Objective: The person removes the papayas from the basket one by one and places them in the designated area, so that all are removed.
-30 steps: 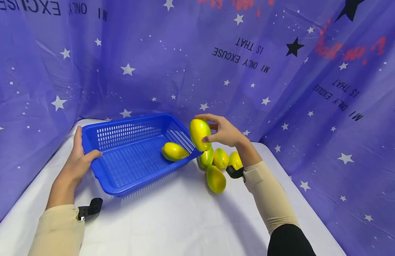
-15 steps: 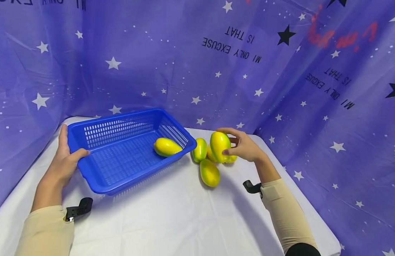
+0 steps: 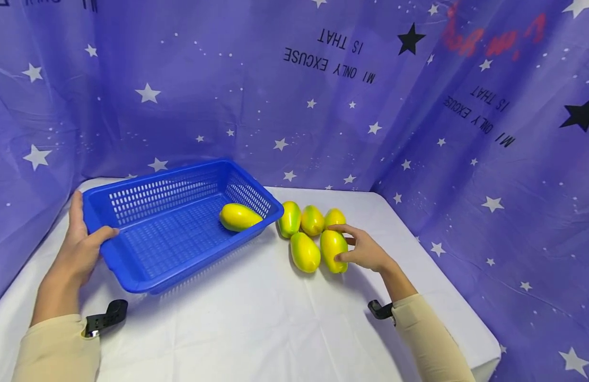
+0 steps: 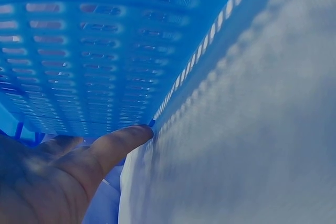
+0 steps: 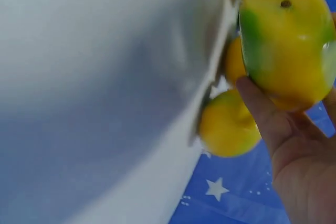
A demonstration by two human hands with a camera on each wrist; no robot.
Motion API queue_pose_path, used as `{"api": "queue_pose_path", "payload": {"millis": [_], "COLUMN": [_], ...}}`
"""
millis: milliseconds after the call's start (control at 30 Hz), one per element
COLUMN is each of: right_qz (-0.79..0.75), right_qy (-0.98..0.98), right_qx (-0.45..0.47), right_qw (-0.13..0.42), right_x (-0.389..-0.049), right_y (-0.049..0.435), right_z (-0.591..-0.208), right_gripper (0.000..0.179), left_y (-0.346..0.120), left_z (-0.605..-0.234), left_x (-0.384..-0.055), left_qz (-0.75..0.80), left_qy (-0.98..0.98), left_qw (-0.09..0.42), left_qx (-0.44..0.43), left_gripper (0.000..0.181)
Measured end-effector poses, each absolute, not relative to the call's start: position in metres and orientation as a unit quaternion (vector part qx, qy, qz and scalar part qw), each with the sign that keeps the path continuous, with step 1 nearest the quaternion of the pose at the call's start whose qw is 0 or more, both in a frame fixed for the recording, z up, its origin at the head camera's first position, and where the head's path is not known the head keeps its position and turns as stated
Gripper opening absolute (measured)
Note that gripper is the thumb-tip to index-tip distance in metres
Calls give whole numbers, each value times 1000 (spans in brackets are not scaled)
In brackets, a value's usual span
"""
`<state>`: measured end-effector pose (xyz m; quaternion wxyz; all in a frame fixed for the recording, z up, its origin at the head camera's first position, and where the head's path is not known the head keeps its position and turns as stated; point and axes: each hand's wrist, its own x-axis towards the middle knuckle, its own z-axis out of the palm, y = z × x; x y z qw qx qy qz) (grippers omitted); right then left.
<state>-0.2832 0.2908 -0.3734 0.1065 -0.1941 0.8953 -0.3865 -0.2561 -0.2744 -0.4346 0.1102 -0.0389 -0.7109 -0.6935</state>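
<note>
My left hand (image 3: 77,246) grips the left end of a blue plastic basket (image 3: 175,268), thumb over the rim and fingers along the outside. In the left wrist view, the basket's slotted underside (image 4: 100,51) is tilted up off the white cloth. One yellow mango (image 3: 239,217) lies inside at the right end. My right hand (image 3: 366,249) holds a yellow-green mango (image 3: 333,250) between thumb and fingers, low at the table beside several other mangoes (image 3: 305,252). In the right wrist view, the held mango (image 5: 286,45) shows its dark stem spot.
A white cloth (image 3: 256,323) covers the table. Its right edge runs down past my right arm. A purple curtain (image 3: 256,95) with stars and lettering stands behind and at both sides. The basket's right corner stands close to the mango group.
My right hand has carried the mango from over the basket's right rim, rightward and down, to the front right of the group. The left hand keeps its grip; the view has shifted right.
</note>
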Motion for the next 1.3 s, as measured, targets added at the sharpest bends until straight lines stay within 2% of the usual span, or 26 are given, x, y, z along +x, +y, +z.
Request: {"api": "queue_pose_path", "payload": {"millis": [200,433,833,1100,1300], "right_qz": [-414,-389,-348,-326,-316], "right_qy": [886,905,922,936,939], "right_qx": [-183,-164,-166,-129,-136], "right_qw": [97,53,25,6,0], "right_x": [-286,-294,-293,-293,-282], "right_y": [289,296,302,306,298], "right_z": [-396,-416,-420,-417,-400], "right_gripper": [79,77,73,66,61], "left_y": [-277,-276,-275,-277,-276], "left_z": [-437,-436,-434,-436,-435], "left_x": [-254,-255,-256,-257,-257], "left_qz": [-693,-681,-684,-673,-676], "left_qy": [-711,-721,-720,-729,-727], "left_qw": [111,121,113,118,118], "left_qx": [-42,-39,-39,-35,-33], "left_gripper": [85,86,87,86,86]}}
